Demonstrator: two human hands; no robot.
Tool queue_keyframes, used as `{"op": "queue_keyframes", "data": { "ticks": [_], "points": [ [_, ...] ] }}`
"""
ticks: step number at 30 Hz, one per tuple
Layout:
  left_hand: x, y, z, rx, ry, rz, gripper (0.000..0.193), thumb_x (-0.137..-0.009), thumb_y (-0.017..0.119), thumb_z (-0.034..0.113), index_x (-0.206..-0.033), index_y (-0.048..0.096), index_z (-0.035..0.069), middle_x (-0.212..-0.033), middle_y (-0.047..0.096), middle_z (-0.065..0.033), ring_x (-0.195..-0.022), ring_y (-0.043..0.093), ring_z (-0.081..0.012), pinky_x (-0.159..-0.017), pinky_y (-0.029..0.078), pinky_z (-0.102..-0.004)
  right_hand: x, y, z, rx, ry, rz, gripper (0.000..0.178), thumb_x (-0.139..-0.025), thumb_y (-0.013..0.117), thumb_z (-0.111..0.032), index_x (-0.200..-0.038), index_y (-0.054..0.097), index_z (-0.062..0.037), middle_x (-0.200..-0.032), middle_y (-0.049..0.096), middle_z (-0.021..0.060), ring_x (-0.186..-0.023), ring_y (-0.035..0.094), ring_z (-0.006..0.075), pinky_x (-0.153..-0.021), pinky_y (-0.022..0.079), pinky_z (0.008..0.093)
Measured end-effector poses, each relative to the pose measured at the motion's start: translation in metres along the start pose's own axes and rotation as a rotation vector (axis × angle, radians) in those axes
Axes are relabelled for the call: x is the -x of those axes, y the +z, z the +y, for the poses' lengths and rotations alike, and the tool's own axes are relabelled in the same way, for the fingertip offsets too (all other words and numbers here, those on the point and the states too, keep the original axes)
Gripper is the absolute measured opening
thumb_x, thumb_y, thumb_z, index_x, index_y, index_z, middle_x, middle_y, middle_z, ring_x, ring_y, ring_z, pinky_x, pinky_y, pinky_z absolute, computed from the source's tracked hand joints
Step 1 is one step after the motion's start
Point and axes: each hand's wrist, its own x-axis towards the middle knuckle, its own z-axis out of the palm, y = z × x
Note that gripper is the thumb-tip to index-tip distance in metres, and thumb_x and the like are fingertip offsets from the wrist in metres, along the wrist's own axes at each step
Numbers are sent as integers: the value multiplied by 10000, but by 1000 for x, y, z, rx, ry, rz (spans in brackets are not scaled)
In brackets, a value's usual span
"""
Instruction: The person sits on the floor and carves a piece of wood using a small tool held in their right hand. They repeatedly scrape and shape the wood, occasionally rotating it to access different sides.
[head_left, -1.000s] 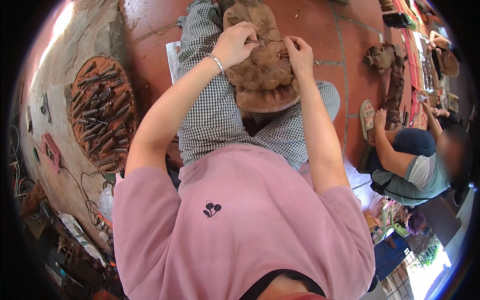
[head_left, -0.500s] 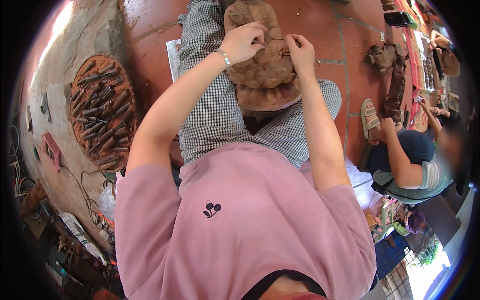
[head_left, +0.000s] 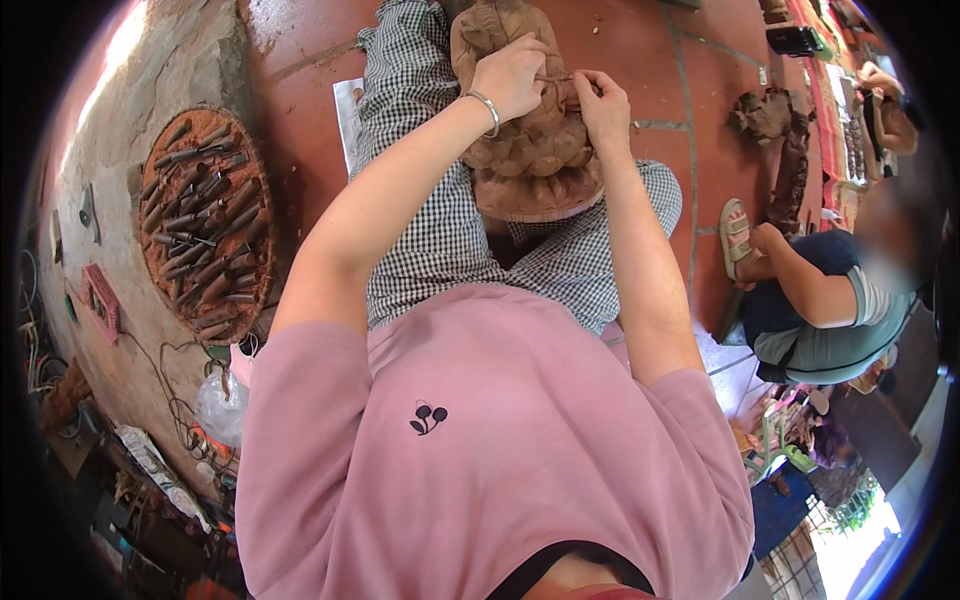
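Observation:
A brown carved wooden statue, a figure on a petalled base, stands between my legs at the top of the view. My left hand is over its middle, fingers bent and pinched, a metal bangle on the wrist. On the statue's right side my right hand pinches with thumb and forefinger. A thin brown strip appears to run between the two hands across the carving; its exact kind is too small to tell. My left fingertips are partly hidden behind the hand.
At left, a round tray holds several carving chisels amid reddish wood dust. A pink plastic basket and cords lie beyond it. To the right, a dark wood piece lies on the tiles, and another person sits beside a sandal.
My left hand has moved slightly up and right, and its forearm has swung inward. The right hand has barely moved. The person at right has leaned and shifted position.

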Motion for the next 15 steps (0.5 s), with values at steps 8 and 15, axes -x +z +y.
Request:
{"op": "queue_keyframes", "data": {
  "ticks": [8, 15],
  "points": [
    [11, -22, -7, 19, 31, -140, 178, -819, 681, 114, -695, 575, 43, -1293, 625, -67, -1363, 458, -238, -981, 479, -370, 1, -1, 1, 25, 34, 17, 309, -875, 669, -288, -1023, 719, -21, -817, 708, 85, -774, 652, 158, -752, 512, 310],
    [6, 6, 1, 156, -31, -18, 134, -826, 688, 116, -755, 607, 37, -1256, 645, -69, -1325, 495, -247, -1008, 466, -370, 3, -1, -1, -16, 67, -22, 309, -885, 677, -288, -1034, 718, -20, -854, 715, 69, -791, 647, 138, -758, 511, 295]
  ]
}}
